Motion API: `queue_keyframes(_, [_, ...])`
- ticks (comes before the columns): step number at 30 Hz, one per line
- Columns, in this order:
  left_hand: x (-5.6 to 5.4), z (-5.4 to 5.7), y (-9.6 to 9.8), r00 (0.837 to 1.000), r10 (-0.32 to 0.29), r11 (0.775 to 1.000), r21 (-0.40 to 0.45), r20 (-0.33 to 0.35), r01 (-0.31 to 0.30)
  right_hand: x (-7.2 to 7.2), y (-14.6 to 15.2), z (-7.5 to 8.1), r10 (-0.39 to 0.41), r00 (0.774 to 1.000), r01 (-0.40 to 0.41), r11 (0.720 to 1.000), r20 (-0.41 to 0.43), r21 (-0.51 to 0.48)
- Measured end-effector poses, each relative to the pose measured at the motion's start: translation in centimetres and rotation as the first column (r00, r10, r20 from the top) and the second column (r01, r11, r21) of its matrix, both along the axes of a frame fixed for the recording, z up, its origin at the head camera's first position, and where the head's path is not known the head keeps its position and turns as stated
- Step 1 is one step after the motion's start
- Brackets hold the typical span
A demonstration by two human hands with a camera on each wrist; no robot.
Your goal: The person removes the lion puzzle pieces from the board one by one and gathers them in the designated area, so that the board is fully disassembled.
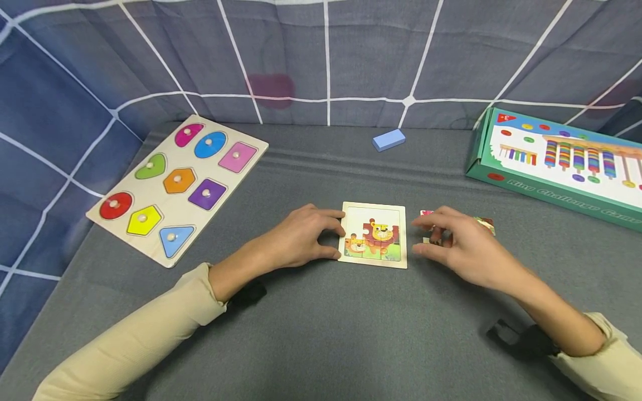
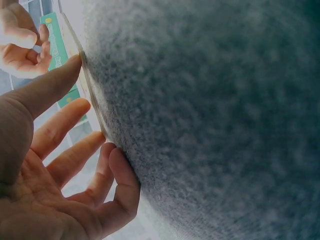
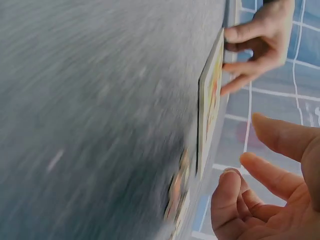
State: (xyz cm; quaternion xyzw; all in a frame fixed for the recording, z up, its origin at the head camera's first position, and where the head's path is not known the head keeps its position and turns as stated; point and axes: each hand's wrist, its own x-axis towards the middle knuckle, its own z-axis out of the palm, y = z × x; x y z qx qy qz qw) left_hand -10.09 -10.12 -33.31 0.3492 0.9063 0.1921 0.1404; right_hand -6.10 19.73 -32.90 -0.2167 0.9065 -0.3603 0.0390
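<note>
A small wooden jigsaw puzzle with a lion and a cub in its tray lies flat before me; its upper part shows bare board. My left hand rests at the puzzle's left edge, thumb and fingertips touching it, also visible in the left wrist view. Just off the right edge hovers my right hand, thumb and fingers apart with nothing between them. Beneath and behind it lie loose puzzle pieces, partly hidden by the hand. In the right wrist view, some puzzle pieces lie on the cloth below the fingers.
A wooden shape board with coloured knobbed shapes lies at the left. A blue block sits at the back, and a green game box stands at the back right. Grey cloth covers the table; a checked curtain hangs behind.
</note>
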Motion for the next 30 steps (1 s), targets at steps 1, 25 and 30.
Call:
queue_keyframes(1, [0.0,0.0,0.0,1.000,0.001,1.000,0.000,0.001,-0.001,-0.1,-0.5,0.0,0.005,1.000,-0.005,1.000,0.014,-0.013])
queue_keyframes(25, [-0.2,0.0,-0.1,1.000,0.010,1.000,-0.006,0.023,-0.010,-3.0,-5.8,-0.8,0.073,0.986,-0.104,0.972,0.149,0.212])
queue_keyframes(30, [-0.2,0.0,0.0,1.000,0.010,1.000,-0.004,0.024,-0.010,-3.1,-5.8,-0.9,0.071,0.989,-0.094,0.977,0.126,0.190])
